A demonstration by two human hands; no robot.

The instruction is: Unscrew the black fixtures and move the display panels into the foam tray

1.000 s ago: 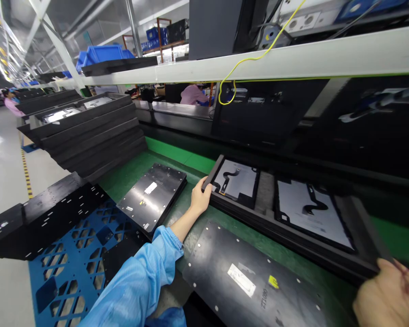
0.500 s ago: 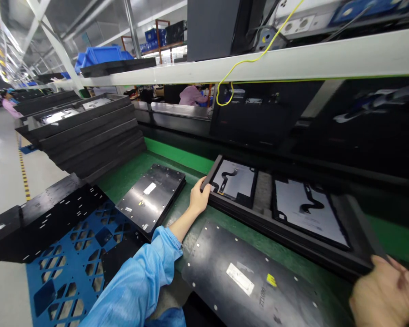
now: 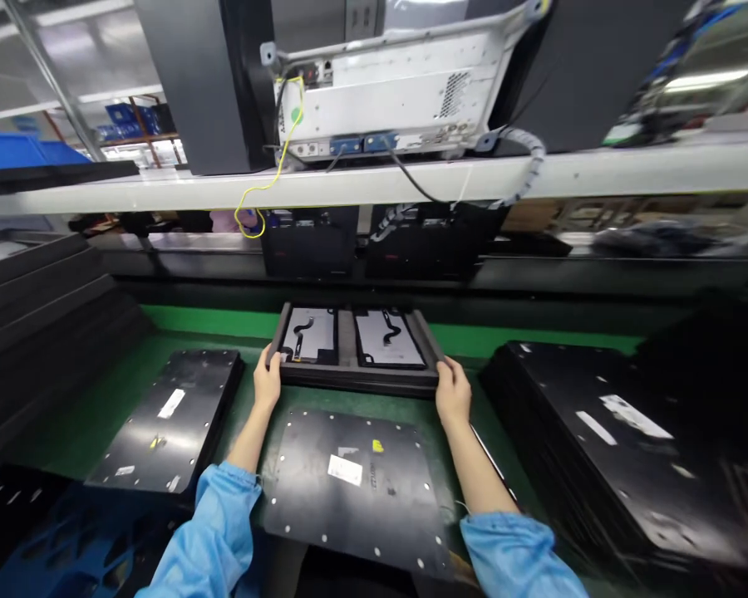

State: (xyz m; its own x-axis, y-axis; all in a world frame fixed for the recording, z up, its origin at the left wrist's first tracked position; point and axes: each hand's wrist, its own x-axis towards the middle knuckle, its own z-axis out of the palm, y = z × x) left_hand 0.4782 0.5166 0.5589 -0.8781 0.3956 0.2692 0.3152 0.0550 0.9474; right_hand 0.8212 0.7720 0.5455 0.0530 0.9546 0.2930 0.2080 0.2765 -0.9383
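Observation:
Both hands grip a dark foam tray [image 3: 349, 378] at its two ends, near the back of the green bench. My left hand [image 3: 267, 379] is closed round the left end, thumb on top. At the right front corner, my right hand [image 3: 454, 390] is closed on the rim. Two grey flat panels with black ribbon cables lie in the tray's compartments, a left panel [image 3: 319, 330] and a right panel [image 3: 383, 349]. Between my forearms and the tray lies a black plate [image 3: 355, 507] with a white label, a yellow mark and bright dots along its edges.
Black plates [image 3: 187, 407] lie at left, and a tall stack of similar plates [image 3: 623, 448] stands at right. Stacked foam trays [image 3: 43, 291] rise at far left. A white shelf beam [image 3: 380, 187] with equipment [image 3: 392, 91] and a hanging yellow cable [image 3: 249, 199] crosses above.
My view has swung to the right, bringing the right plate stack and shelf equipment into sight. Both hands still hold the tray, which now sits level in the middle of the view.

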